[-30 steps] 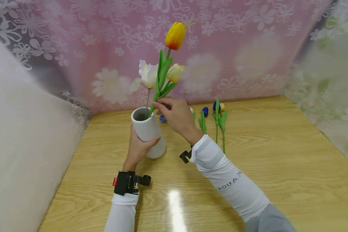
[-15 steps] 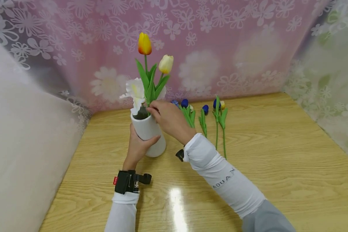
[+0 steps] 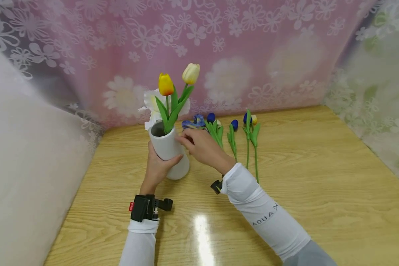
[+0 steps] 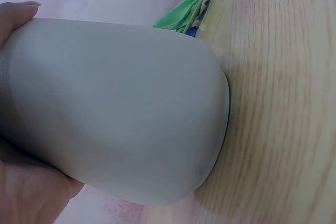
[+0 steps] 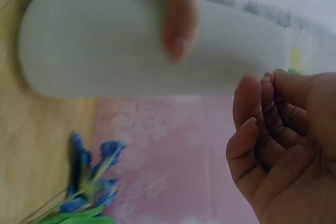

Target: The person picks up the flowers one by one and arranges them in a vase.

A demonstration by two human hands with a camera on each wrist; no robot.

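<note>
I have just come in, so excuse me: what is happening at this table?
It looks like flower arranging, partly done. A person's left-hand grip is around a white vase on the wooden table. A yellow-and-orange tulip and a cream tulip stand in it, with a white iris behind them. The right-hand grip is curled near the vase's rim, with nothing visible in it. To the right, a blue iris and several blue tulips lie on the table.

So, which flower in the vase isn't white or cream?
The yellow tulip, orange at its base; the cream tulip is to its right, and white petals show behind.
</note>
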